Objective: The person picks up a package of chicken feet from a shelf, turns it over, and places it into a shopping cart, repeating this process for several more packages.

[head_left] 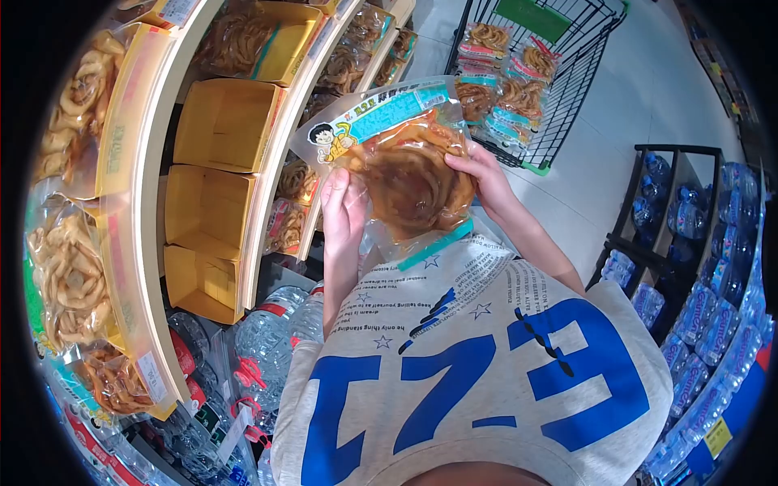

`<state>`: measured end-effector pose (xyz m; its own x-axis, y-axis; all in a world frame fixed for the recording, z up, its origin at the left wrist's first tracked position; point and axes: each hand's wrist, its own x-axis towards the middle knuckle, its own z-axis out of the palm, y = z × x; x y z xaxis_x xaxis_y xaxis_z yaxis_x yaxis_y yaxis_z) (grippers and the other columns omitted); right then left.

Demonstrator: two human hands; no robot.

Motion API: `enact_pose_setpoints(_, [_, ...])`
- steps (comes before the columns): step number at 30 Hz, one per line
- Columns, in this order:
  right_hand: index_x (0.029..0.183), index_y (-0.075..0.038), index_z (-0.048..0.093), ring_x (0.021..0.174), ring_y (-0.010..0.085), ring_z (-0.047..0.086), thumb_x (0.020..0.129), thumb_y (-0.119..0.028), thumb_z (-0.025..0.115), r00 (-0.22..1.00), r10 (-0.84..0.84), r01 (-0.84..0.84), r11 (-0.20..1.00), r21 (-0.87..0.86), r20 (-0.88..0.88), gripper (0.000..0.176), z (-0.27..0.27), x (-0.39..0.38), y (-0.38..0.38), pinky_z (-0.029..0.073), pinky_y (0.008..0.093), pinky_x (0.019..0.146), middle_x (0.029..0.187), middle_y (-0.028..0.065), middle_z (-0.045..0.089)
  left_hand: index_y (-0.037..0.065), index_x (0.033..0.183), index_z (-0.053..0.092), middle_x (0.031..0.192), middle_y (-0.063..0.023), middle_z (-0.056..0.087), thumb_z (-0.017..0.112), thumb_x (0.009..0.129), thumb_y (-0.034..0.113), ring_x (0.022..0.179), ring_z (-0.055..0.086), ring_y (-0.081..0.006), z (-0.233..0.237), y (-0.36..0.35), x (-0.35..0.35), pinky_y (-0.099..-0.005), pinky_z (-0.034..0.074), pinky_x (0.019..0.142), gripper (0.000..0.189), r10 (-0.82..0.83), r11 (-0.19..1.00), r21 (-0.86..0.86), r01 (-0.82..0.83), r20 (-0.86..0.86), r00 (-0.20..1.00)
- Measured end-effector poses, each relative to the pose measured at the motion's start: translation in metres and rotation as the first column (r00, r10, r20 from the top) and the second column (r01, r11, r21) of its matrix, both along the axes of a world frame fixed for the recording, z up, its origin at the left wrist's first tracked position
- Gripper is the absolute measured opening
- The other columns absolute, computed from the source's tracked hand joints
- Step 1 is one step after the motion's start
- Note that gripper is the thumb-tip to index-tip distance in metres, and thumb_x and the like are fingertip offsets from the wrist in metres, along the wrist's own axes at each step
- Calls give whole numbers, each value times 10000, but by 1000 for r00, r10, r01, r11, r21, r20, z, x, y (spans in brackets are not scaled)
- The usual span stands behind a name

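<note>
A clear plastic pack of brown, coiled food (417,182) is held up in front of my chest, tilted. It has a turquoise label strip with a cartoon figure at its upper edge. My left hand (344,202) pinches the pack's left edge between thumb and fingers. On the other side, my right hand (482,170) grips the right edge, its thumb on the front; some fingers are hidden behind the pack.
To the left, store shelves (263,170) carry yellow cardboard boxes (223,125) and similar packs (73,275). Large water bottles (271,332) stand below. Ahead is a wire shopping cart (579,89) holding several packs (519,97). Bottled water (697,316) fills racks at right.
</note>
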<state>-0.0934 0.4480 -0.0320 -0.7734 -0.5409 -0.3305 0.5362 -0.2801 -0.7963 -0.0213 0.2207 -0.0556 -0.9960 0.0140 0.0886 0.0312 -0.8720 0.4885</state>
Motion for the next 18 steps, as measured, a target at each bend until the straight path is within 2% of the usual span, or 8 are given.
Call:
enact_pose_setpoints(2, [1233,-6,502,1090,124,521,865,-139,570,999,-30,30,1000,-2,29,397,-3,5,1,377,265,953,1187,61,567,75,922,551,814,6,560,519,925,195,712,505,-69,-3,9,5,-215,403,655,124,204,962,-223,-157,211,956])
enact_pose_setpoints(3, [1233,-7,503,1090,125,523,865,-136,571,997,-49,49,999,-10,52,396,-5,8,0,380,264,950,1190,63,566,89,873,537,751,32,525,509,932,199,662,468,-52,10,15,3,-205,385,625,128,315,915,-345,-208,290,904])
enact_pose_setpoints(7, [1229,-6,506,1053,122,549,858,-129,579,993,-96,98,995,-20,70,397,1,10,-4,407,262,922,1164,62,583,14,1180,497,1096,-54,583,479,930,164,916,570,-136,3,12,5,-261,431,817,293,309,935,-270,-232,294,904])
enact_pose_setpoints(10, [1229,-6,505,1008,113,573,853,-150,596,992,-31,24,998,55,123,413,6,3,-1,427,259,895,1129,57,602,18,1239,440,1110,-56,560,456,938,177,958,557,-149,-13,-4,17,-278,431,833,341,242,949,-280,-142,363,900])
enact_pose_setpoints(13, [1235,-7,498,971,109,587,855,-195,609,1000,11,-14,993,119,27,438,11,-4,-9,437,249,872,1086,49,620,28,1280,395,1126,-70,531,479,930,209,1031,527,-156,-14,-15,27,-310,426,876,402,145,954,-297,-29,379,914])
enact_pose_setpoints(16, [1256,-14,486,1003,106,568,876,-254,593,994,105,-104,988,117,-8,462,16,-9,-18,432,249,872,1129,55,596,44,1280,383,1137,-75,510,498,920,249,1037,529,-161,-3,-14,27,-306,433,873,430,97,943,-330,35,374,922])
enact_pose_setpoints(18, [1276,-10,467,1035,107,550,894,-307,560,970,240,-238,969,67,-36,492,15,-11,-19,427,266,886,1171,72,568,40,1291,378,1228,-99,469,492,915,307,1108,494,-193,-8,-12,24,-337,404,919,475,163,921,-389,2,391,906])
